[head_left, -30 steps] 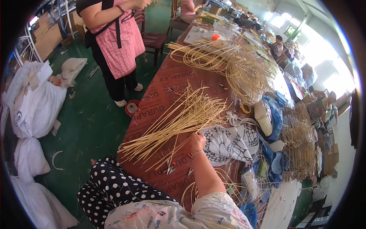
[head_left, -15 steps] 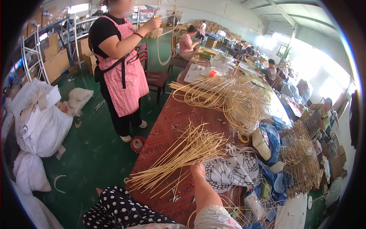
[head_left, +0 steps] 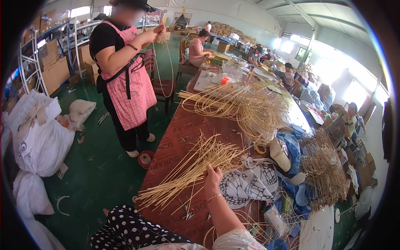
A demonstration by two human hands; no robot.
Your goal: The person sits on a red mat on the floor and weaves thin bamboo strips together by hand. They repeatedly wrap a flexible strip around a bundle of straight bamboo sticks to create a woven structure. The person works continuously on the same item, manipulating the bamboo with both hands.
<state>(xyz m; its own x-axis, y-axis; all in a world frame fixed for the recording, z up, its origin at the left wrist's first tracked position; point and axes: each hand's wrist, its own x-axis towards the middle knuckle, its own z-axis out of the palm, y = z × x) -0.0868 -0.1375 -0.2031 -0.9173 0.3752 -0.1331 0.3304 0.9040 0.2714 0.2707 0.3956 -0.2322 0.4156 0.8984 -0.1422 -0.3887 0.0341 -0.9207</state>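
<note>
- Thin tan cane sticks (head_left: pixel 196 171) lie fanned in a loose pile on a red-brown tabletop (head_left: pixel 173 129).
- The worker's right hand (head_left: pixel 213 178) is at the pile's near right edge, fingertips drawn nearly together; whether they grip a stick cannot be told.
- The left hand is out of view, its fingers unseen.
- Butterfly-wing-patterned fabric (head_left: pixel 241 188) lies just beside the right hand.
- Beyond, coiled cane strands (head_left: pixel 260 110) are heaped.
- A co-worker (head_left: pixel 111 56) in a pink apron (head_left: pixel 135 100) stands nearby.
</note>
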